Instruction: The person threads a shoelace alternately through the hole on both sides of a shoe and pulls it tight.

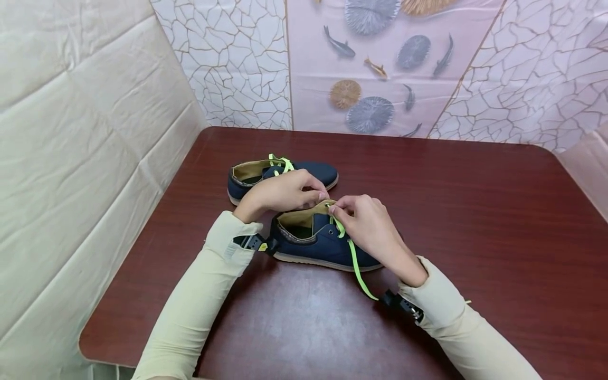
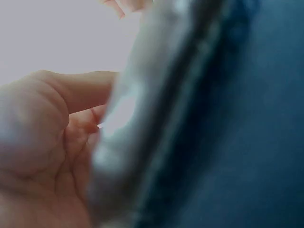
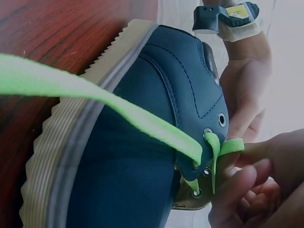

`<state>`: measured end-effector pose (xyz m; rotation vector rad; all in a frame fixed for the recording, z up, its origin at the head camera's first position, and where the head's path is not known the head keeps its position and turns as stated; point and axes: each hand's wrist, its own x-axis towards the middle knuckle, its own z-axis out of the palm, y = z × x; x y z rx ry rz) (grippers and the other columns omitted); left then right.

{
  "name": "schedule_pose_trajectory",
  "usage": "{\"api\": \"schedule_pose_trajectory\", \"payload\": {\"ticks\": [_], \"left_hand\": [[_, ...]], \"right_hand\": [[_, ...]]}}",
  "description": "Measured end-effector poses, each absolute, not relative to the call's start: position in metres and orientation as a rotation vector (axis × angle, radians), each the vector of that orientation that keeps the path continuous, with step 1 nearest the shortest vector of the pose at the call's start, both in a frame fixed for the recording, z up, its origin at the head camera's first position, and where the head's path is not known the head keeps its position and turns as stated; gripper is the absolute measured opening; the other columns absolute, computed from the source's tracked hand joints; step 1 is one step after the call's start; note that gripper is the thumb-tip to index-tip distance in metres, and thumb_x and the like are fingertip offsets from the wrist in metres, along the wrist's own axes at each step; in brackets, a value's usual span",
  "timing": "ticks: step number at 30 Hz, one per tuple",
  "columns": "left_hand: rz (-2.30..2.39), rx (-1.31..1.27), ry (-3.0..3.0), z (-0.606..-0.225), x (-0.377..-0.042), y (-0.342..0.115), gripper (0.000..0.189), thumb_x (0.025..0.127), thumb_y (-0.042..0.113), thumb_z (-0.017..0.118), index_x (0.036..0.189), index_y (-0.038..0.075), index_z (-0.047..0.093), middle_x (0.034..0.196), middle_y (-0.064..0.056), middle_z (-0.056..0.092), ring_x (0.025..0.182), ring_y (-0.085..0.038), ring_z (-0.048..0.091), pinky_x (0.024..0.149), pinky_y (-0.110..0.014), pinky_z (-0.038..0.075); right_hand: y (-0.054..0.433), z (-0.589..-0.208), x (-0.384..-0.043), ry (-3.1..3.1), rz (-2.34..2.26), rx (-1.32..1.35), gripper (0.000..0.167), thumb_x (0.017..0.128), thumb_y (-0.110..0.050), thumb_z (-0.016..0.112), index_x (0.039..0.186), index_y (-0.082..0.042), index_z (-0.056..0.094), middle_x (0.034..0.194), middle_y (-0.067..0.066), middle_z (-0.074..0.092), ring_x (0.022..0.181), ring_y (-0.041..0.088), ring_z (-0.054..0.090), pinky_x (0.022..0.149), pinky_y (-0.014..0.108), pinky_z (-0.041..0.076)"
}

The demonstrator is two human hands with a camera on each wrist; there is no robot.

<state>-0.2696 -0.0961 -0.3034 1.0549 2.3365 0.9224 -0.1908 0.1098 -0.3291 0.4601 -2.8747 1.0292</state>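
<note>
A navy shoe with neon-green lacing stands on the table, its toe to the right. My right hand pinches the green shoelace between thumb and fingertips, close by the upper eyelets. From the far side, my left hand holds the shoe's eyelet flap near its top, fingers curled; part of its grip is hidden behind the shoe. In the left wrist view, the shoe's blurred collar edge covers the left fingertips. A long lace end hangs down over the near side toward the right wrist. One upper eyelet shows no lace through it.
A second navy shoe with green laces stands just behind, partly covered by the left hand. Both rest on a dark red-brown table. Pale cloth hangs at the left, and a patterned backdrop rises behind the table's far edge.
</note>
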Motion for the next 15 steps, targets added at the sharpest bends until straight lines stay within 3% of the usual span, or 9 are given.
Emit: {"api": "schedule_pose_trajectory", "payload": {"ticks": [5, 9, 15], "left_hand": [[0.928, 1.033, 2.321, -0.3070, -0.2726, -0.0962, 0.021, 0.110, 0.012, 0.057, 0.103, 0.009, 0.076, 0.071, -0.002, 0.055, 0.061, -0.011, 0.047, 0.066, -0.026, 0.041], [0.903, 1.026, 2.325, -0.3086, -0.2733, -0.0951, 0.022, 0.111, 0.013, 0.055, 0.100, 0.008, 0.074, 0.070, 0.000, 0.051, 0.061, -0.010, 0.043, 0.066, -0.026, 0.038], [0.877, 0.962, 2.357, -0.3063, -0.2699, -0.0929, 0.025, 0.113, 0.014, 0.051, 0.097, 0.005, 0.068, 0.073, -0.001, 0.051, 0.061, -0.012, 0.044, 0.066, -0.027, 0.039]], "right_hand": [[0.1087, -0.3297, -0.1904, -2.884, 1.009, 0.439, 0.017, 0.101, -0.017, 0.066, 0.093, -0.010, 0.079, 0.058, -0.005, 0.052, 0.049, 0.013, 0.046, 0.054, 0.032, 0.036], [0.1081, -0.3291, -0.1887, -2.899, 0.989, 0.408, 0.019, 0.101, -0.018, 0.064, 0.088, -0.011, 0.076, 0.057, -0.006, 0.047, 0.049, 0.014, 0.044, 0.052, 0.031, 0.033], [0.1094, -0.3253, -0.1867, -2.933, 0.952, 0.390, 0.025, 0.103, -0.022, 0.063, 0.084, -0.013, 0.077, 0.057, -0.005, 0.053, 0.051, 0.015, 0.049, 0.053, 0.033, 0.037]]}}
